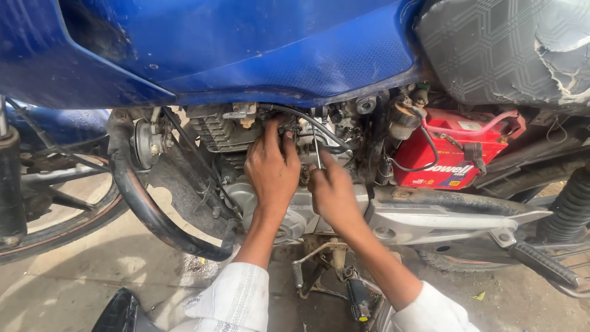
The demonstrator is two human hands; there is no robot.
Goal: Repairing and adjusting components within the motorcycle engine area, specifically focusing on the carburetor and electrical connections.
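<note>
Below the glossy blue fuel tank (246,49), my left hand (271,169) presses open fingers on the grey finned engine (215,132); my right hand (332,193) grips a thin metal tool (316,147), possibly a screwdriver.

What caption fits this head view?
Left hand on engine, right hand holding thin tool, under blue tank.
</note>
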